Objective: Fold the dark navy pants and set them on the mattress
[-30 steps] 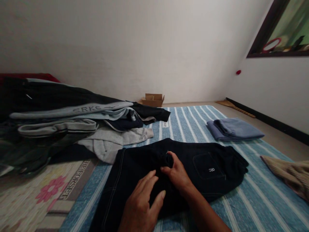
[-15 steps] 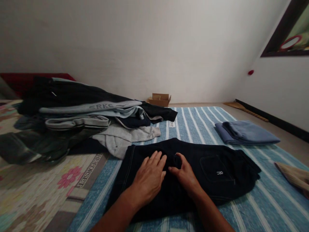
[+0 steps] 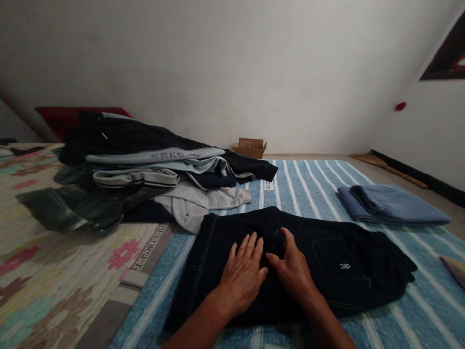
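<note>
Dark navy pants (image 3: 250, 295) lie folded across the striped cloth in front of me, with a gathered waistband at the right and a logo on the pocket. My left hand (image 3: 242, 271) rests flat on their middle, fingers stretched out and pointing away from me. Just to its right, my right hand (image 3: 292, 264) curls thumb and forefinger around a raised bunch of the dark fabric. Its other fingers are largely hidden. A thin pale thread or edge shows by the forefinger.
At the left is a heap of clothes (image 3: 145, 140), with a grey sleeve (image 3: 214, 198) reaching toward the pants. Folded blue garments (image 3: 403, 206) lie at the right. Blue striped cloth (image 3: 145, 315) meets a floral cover (image 3: 61, 276). A cardboard box (image 3: 250, 148) stands by the wall.
The view has swung left, so everything appears further right. My left hand remains flat on the pants. My right thumb and forefinger stay at the bunched fabric, their gap looking slightly wider.
</note>
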`<act>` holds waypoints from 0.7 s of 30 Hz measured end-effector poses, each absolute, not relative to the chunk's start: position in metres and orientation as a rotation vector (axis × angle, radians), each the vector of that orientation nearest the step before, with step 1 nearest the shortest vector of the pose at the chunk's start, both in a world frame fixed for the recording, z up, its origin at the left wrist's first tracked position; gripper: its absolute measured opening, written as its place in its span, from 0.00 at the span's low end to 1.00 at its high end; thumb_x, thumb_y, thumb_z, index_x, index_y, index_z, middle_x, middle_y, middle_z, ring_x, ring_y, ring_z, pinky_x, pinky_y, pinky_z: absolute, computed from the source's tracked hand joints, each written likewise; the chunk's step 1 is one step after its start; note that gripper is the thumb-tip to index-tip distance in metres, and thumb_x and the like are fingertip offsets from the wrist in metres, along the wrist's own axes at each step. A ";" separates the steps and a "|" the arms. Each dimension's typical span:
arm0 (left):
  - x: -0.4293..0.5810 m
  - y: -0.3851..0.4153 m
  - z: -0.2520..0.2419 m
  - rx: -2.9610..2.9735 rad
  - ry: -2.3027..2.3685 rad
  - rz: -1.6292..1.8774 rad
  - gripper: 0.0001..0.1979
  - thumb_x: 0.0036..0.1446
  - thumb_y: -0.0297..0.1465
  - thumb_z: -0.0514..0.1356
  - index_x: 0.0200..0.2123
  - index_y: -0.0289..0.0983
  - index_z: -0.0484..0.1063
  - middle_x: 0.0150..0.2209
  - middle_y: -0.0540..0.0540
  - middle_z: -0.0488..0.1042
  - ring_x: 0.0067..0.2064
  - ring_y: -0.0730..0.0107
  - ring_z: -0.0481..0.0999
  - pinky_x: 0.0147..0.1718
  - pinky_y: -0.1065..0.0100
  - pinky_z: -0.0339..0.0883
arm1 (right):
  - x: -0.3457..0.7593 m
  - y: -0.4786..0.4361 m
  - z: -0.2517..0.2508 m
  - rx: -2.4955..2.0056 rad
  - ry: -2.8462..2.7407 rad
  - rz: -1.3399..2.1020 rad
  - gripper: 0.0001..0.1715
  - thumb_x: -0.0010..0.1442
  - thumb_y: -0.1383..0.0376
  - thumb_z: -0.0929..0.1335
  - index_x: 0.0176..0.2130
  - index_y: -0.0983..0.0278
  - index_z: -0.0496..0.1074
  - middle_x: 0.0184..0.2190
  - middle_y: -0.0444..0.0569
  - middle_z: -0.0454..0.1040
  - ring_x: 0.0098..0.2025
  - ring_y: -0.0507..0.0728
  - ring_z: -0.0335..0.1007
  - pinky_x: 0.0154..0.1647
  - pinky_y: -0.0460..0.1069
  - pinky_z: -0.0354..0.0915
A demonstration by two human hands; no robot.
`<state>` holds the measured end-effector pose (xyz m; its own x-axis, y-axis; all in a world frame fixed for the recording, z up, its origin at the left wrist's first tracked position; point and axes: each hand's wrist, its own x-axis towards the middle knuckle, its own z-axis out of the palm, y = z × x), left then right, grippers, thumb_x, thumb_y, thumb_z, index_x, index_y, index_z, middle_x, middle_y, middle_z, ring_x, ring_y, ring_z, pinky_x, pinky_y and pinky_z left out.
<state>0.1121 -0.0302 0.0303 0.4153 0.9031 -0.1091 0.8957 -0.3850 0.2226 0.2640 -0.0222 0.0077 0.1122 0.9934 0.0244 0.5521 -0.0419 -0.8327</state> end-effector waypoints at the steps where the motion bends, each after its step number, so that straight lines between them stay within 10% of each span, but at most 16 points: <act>1: 0.112 -0.030 0.030 2.420 1.575 0.042 0.30 0.60 0.35 0.49 0.65 0.37 0.46 0.67 0.41 0.43 0.67 0.56 0.40 0.61 0.47 0.43 | 0.264 -0.023 0.009 -1.699 -1.554 0.772 0.42 0.52 0.60 0.66 0.61 0.70 0.51 0.50 0.61 0.69 0.49 0.65 0.68 0.48 0.57 0.63; 21: 0.117 -0.038 0.018 2.409 1.599 0.142 0.31 0.60 0.36 0.51 0.64 0.37 0.47 0.67 0.40 0.44 0.67 0.55 0.40 0.61 0.46 0.42 | 0.272 -0.022 0.001 -1.671 -1.619 0.684 0.35 0.53 0.56 0.65 0.57 0.66 0.58 0.46 0.55 0.71 0.49 0.62 0.68 0.48 0.56 0.64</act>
<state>0.1171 -0.0378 0.0178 0.3943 0.9173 -0.0547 0.8934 -0.3687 0.2568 0.2721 -0.0221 0.0005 0.0789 0.9921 0.0976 0.6219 0.0276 -0.7826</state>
